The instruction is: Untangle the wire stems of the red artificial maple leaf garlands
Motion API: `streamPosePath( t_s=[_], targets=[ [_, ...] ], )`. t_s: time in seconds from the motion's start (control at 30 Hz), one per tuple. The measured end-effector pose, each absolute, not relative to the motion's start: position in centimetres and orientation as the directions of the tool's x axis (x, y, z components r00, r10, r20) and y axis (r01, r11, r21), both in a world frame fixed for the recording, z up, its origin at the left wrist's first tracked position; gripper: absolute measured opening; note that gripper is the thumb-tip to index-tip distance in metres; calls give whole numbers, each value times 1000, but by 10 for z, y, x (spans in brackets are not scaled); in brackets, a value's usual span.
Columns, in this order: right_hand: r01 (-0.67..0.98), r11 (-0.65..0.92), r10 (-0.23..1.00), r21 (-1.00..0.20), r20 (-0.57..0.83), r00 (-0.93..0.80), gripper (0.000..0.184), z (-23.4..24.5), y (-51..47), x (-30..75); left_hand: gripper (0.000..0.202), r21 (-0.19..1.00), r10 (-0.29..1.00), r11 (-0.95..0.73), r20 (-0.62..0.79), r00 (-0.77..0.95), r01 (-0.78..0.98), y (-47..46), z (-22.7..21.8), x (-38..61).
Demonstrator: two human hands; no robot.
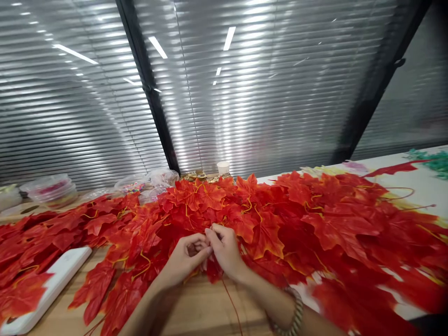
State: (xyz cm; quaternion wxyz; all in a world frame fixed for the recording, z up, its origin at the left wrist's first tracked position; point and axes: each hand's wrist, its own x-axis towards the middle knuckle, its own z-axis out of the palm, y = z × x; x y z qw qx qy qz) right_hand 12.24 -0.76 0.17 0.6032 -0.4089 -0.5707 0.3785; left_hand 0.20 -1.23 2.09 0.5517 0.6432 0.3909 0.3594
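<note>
Right now a red leaf point(213, 269) sits pinched at the near edge of the leaf pile point(280, 214), both hands meeting on it. Left hand point(185, 261) curls its fingers closed around the leaf; right hand point(226, 249) nips it too, beaded bracelet point(296, 317) on that wrist. White flat case point(52, 284) lies left on the wooden surface point(203, 312), plastic tubs point(52, 189) behind.

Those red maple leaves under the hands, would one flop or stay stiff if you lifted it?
Probably floppy: the red maple leaves look like thin fabric, draping and curling over one another in the pile. Likely very light, since they heap loosely without flattening. Thin orange stems tangle between them, so lifting one may drag its neighbours along. The left hand and right hand pinch one together.
</note>
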Motion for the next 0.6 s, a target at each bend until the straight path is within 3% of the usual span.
streamPosePath(
  t_s=[0.1, 0.27, 0.6],
  targets=[
    [1, 361, 931, -932, 361, 64, 35, 1, -6, 122, 20, 996, 892, -12, -31, 450, 91, -12, 19, 2],
    [-10, 352, 935, -936, 351, 50, 35, 3, -11, 122, 20, 993, 765, 66, -110, 634, 92, -13, 15, 1],
    [-78, 313, 942, -947, 299, 152, 36, 4, -8, 122, 15, 976, 679, 180, -214, 703, 123, -25, 13, 6]
  ],
)
